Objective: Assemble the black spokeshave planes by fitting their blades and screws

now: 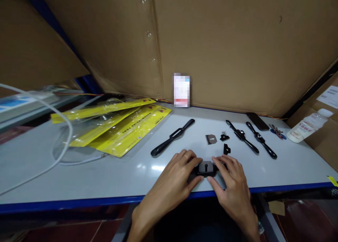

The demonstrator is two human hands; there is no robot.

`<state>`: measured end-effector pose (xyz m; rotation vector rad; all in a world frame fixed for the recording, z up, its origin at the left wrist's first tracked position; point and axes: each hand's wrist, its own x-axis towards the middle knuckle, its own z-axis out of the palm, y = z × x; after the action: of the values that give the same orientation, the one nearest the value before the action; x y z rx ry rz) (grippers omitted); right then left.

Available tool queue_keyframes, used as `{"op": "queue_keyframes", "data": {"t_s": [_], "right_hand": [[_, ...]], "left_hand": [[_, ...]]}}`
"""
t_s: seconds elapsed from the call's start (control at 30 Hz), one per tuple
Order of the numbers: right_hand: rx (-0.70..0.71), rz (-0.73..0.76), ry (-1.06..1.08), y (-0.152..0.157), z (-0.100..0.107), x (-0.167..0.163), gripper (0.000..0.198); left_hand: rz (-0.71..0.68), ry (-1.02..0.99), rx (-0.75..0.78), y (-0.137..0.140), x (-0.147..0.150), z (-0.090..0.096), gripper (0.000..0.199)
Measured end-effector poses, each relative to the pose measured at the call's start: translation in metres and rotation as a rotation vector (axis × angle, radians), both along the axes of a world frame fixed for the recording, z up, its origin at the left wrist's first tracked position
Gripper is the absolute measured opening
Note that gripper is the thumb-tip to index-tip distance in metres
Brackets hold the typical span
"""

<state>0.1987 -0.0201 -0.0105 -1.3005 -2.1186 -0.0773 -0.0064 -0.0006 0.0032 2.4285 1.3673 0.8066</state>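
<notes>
Near the table's front edge, my left hand (pixel 182 171) and my right hand (pixel 232 184) grip a black spokeshave between fingers and thumbs, one at each side. A grey blade (pixel 210 166) with a keyhole slot lies on its middle; the fingers cover most of both handles. Just beyond, a loose slotted blade (pixel 211 139) rests on the table beside two small black cap pieces (pixel 224 137) and some tiny screws (pixel 224 132). To the left lies a bare black spokeshave body (pixel 173 138). Two more spokeshaves (pixel 242 137) lie side by side at the right.
Yellow-carded plastic packages (pixel 132 129) are piled at the left, with a white cable (pixel 69 129) in front. A lit phone (pixel 182 90) leans on the cardboard wall. At right are a dark phone (pixel 257 121), keys (pixel 277 132) and a white bottle (pixel 308 126).
</notes>
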Motion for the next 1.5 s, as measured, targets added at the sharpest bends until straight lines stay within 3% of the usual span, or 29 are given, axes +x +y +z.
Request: {"op": "queue_keyframes", "data": {"t_s": [0.3, 0.43, 0.6, 1.17, 1.37, 1.5], "right_hand": [[-0.025, -0.02, 0.075, 0.002, -0.003, 0.0, 0.023], [-0.035, 0.03, 0.061, 0.001, -0.001, 0.001, 0.034], [-0.014, 0.045, 0.067, 0.001, -0.002, 0.002, 0.027], [-0.025, 0.02, -0.006, 0.001, 0.0, 0.001, 0.033], [-0.018, 0.014, 0.04, -0.001, -0.001, -0.001, 0.033], [-0.021, 0.027, 0.171, 0.005, 0.01, 0.007, 0.028]], "left_hand": [[-0.003, 0.01, -0.051, 0.002, 0.001, 0.0, 0.015], [-0.007, 0.022, -0.037, 0.003, 0.001, 0.001, 0.013], [-0.024, 0.027, 0.006, 0.003, 0.001, 0.001, 0.01], [0.005, 0.046, 0.025, 0.004, 0.001, -0.002, 0.011], [0.003, 0.04, 0.004, 0.003, 0.001, 0.0, 0.013], [0.0, 0.027, -0.028, 0.002, 0.001, 0.003, 0.01]]}}
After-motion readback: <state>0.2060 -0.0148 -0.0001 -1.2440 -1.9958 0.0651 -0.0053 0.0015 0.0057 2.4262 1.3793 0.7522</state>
